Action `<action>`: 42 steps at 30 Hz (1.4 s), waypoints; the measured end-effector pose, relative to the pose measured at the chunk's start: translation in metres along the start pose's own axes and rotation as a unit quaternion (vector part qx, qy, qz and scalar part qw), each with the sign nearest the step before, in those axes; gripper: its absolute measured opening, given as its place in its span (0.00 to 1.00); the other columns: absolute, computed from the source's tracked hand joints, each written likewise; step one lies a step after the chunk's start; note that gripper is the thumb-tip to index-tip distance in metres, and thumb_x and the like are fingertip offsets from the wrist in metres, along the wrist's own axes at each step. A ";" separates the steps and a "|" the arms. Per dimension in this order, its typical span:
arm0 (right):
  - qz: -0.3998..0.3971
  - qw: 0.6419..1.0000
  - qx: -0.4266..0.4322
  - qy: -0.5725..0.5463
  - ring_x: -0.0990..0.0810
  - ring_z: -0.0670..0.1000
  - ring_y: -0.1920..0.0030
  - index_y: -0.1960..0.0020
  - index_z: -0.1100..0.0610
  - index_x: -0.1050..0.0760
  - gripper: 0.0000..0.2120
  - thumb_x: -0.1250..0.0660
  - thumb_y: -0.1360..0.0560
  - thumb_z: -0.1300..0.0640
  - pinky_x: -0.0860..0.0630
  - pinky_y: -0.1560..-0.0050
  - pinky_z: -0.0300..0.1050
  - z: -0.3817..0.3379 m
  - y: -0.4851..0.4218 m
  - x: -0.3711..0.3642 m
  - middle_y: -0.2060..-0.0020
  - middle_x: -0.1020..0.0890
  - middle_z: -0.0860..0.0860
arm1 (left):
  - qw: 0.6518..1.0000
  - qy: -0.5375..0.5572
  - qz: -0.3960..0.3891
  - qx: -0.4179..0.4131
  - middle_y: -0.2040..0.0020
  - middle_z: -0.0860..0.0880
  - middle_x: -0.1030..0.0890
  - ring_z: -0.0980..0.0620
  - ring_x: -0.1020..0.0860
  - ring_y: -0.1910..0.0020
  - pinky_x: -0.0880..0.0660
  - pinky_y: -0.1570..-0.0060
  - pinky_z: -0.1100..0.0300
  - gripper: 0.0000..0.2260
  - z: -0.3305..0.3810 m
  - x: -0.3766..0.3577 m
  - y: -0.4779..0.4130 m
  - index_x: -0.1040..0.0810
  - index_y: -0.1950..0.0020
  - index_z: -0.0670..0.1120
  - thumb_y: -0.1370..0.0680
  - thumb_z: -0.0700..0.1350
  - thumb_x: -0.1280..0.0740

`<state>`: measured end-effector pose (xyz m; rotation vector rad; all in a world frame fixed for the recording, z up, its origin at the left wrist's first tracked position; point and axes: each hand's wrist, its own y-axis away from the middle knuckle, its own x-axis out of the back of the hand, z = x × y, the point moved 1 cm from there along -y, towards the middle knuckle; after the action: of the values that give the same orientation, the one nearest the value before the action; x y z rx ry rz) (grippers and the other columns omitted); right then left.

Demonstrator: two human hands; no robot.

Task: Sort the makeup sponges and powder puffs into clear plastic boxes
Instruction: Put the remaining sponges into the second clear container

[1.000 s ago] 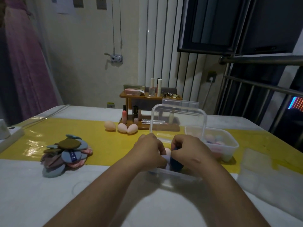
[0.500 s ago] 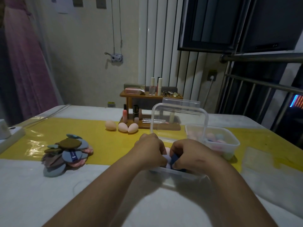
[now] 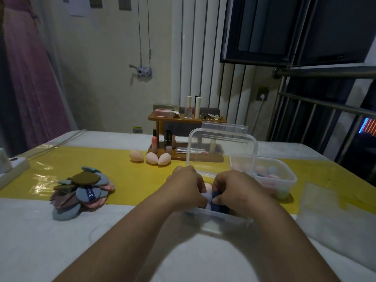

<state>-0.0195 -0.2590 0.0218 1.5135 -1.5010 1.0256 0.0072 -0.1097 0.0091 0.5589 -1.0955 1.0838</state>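
- Right hand (image 3: 234,188) pinches a dark blue sponge (image 3: 219,207) inside the near clear box (image 3: 223,216), lid (image 3: 221,143) raised.
- Left hand (image 3: 186,186): fingers curled in the same box against a pale sponge (image 3: 206,196); grasp cannot be confirmed.
- Powder puffs (image 3: 81,192) lie piled on the counter (image 3: 40,241), well apart to the left.

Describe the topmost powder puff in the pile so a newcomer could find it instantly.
Start at the yellow strip across the table. At its near left edge lies a pile of flat round puffs. The top puff is dark brown, while those around it are mostly blue, mauve or pink.
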 end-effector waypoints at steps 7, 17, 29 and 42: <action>-0.003 1.000 0.010 0.000 0.22 0.49 0.57 0.61 0.48 0.27 0.12 0.24 0.31 0.57 0.25 0.60 0.44 0.001 -0.001 -0.002 0.57 0.21 0.46 | 1.000 -0.007 -0.006 -0.006 0.48 0.51 0.29 0.48 0.33 0.42 0.26 0.43 0.49 0.10 -0.002 -0.002 -0.001 0.16 0.51 0.53 0.30 0.53 0.25; -0.063 0.997 0.028 0.015 0.23 0.46 0.59 0.57 0.44 0.28 0.15 0.24 0.35 0.57 0.29 0.66 0.40 0.007 -0.001 0.001 0.59 0.22 0.44 | 1.000 -0.007 -0.012 -0.008 0.48 0.51 0.29 0.48 0.33 0.42 0.25 0.43 0.50 0.08 -0.004 -0.002 -0.001 0.16 0.52 0.54 0.30 0.52 0.25; -0.075 0.994 0.040 -0.063 0.20 0.46 0.62 0.54 0.44 0.28 0.19 0.22 0.37 0.57 0.25 0.68 0.38 0.010 0.000 0.007 0.59 0.20 0.46 | 1.000 0.012 0.009 0.006 0.50 0.54 0.29 0.50 0.33 0.43 0.26 0.43 0.49 0.08 -0.002 -0.004 -0.001 0.17 0.55 0.56 0.32 0.53 0.26; 0.024 0.992 0.045 -0.111 0.24 0.46 0.63 0.59 0.46 0.24 0.07 0.27 0.32 0.56 0.30 0.67 0.38 0.012 -0.005 0.008 0.63 0.22 0.46 | 0.999 0.036 0.008 -0.009 0.48 0.53 0.26 0.50 0.30 0.43 0.25 0.44 0.49 0.15 -0.005 -0.002 0.000 0.16 0.50 0.54 0.34 0.55 0.22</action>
<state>-0.0145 -0.2729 0.0245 1.7084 -1.6712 0.9896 0.0092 -0.1066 0.0052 0.4934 -1.0485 1.0985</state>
